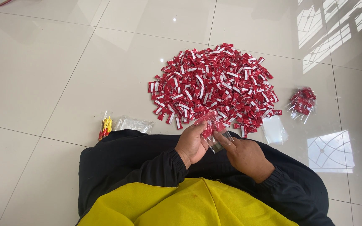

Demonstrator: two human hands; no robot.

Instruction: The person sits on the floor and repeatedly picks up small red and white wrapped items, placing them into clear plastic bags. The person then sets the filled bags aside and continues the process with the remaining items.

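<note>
A small clear plastic bag (213,133) with several red-and-white wrapped candies inside is held between both hands above my lap. My left hand (192,144) grips its left side near the top. My right hand (244,155) pinches its right lower edge with thumb and fingers. Just beyond the hands a big heap of red-and-white wrapped candies (213,86) lies on the white tiled floor.
A filled clear bag of candies (302,102) lies to the right of the heap. An empty clear bag (275,130) lies near my right hand. At left sit a stack of clear bags (133,124) and a small red-yellow packet (104,127).
</note>
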